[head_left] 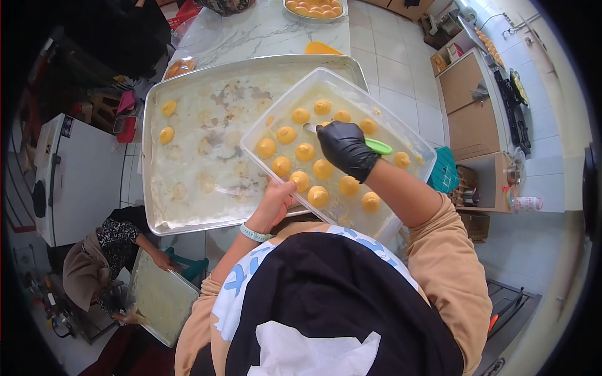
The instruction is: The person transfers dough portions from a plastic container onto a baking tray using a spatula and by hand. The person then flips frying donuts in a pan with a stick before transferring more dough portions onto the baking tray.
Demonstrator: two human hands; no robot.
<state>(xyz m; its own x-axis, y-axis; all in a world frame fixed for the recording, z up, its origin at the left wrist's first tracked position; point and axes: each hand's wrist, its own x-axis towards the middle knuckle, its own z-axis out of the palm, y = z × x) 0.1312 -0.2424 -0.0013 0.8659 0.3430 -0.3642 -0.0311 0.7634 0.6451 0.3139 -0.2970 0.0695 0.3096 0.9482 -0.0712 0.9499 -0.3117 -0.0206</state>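
Observation:
My left hand [276, 202], bare with a pale watch at the wrist, grips the near left edge of a clear plastic container [411, 131]. Several round yellow piped mounds [305, 151] sit in rows inside it. My right hand [345, 149], in a black glove, is closed around a utensil with a green handle [378, 146]. Its metal end reaches toward one mound, partly hidden by the glove. The container lies tilted over the right part of a large metal baking tray [188, 216]. Two yellow mounds [167, 135] sit at the tray's left side.
A marble-topped table [269, 25] stands ahead, with an orange scraper [323, 48] and a dish of round buns [313, 9]. At lower left, a person [119, 250] holds another shallow container [163, 297]. A white cabinet [84, 178] is on the left; a counter with a stove [514, 106] is on the right.

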